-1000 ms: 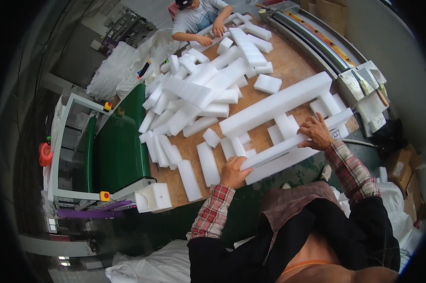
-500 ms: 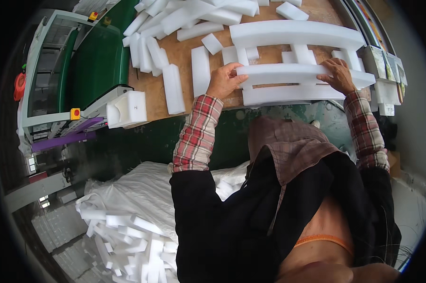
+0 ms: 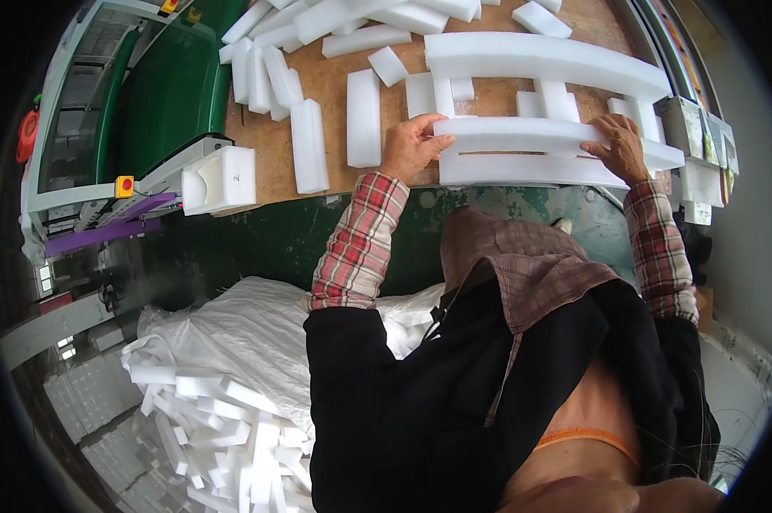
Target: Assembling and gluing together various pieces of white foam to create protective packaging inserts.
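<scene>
A long white foam strip (image 3: 523,135) lies crosswise at the near side of the worktable, held at both ends. My left hand (image 3: 414,148) pinches its left end between thumb and fingers. My right hand (image 3: 618,147) is closed over it near the right end, fingers on the far side and thumb on the near side. Just nearer to me, a second foam strip (image 3: 523,171) runs parallel along the table edge. Farther off, another long strip (image 3: 548,58) spans the short upright foam pieces (image 3: 557,101). Whether the held strip rests on those pieces is hard to see.
Loose foam blocks (image 3: 365,41) are heaped at the back left of the wooden table (image 3: 339,137). A hollowed foam block (image 3: 219,181) sits at its left corner, beside a green conveyor machine (image 3: 176,85). A white sack (image 3: 223,316) with foam offcuts (image 3: 232,436) lies at lower left.
The whole view has shifted and turned slightly. Both hands keep their hold on the same foam strip, which seems slightly farther from the far strip.
</scene>
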`<act>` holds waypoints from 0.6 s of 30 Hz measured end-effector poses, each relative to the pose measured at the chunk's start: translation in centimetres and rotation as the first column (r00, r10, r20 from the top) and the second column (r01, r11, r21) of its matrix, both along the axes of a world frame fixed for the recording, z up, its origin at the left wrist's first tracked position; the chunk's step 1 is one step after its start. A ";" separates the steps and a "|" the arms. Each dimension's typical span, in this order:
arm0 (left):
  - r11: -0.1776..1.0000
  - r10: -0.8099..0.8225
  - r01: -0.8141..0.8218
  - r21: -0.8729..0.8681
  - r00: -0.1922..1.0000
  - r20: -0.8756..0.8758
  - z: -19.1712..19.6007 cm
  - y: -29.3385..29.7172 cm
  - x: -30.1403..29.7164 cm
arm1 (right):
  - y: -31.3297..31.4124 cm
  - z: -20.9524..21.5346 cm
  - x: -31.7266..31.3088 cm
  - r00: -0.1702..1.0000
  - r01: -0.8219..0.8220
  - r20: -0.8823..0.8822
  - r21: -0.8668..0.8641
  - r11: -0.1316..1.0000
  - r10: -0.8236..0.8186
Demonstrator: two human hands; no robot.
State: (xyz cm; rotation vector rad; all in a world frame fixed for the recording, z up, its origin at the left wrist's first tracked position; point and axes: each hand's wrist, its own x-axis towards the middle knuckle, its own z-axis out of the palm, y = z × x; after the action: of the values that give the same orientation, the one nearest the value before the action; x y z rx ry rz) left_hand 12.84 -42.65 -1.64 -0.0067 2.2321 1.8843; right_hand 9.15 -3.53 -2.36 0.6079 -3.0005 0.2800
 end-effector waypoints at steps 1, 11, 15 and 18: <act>1.000 0.016 -0.015 0.013 1.000 -0.010 -0.2 0.0 0.1 | -0.1 0.0 0.0 1.000 0.004 -0.008 -0.003 1.000 -0.004; 0.999 -0.001 -0.002 -0.053 0.999 -0.047 -1.7 -0.1 0.3 | -0.5 0.6 0.1 1.000 0.010 -0.017 0.001 1.000 -0.010; 0.989 -0.003 -0.007 -0.149 0.998 -0.070 -1.2 0.5 0.4 | -0.3 0.6 0.3 0.999 0.023 -0.031 -0.007 1.000 -0.023; 0.975 -0.005 -0.011 -0.222 0.997 -0.072 -0.7 1.1 0.6 | -0.2 0.5 0.4 0.999 0.035 -0.040 -0.016 0.999 -0.036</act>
State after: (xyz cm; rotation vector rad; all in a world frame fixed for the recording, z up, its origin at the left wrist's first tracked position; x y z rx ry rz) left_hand 13.40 -41.52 -2.29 0.0219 2.4809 1.6510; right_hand 9.59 -3.77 -1.86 0.5516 -2.9646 0.2846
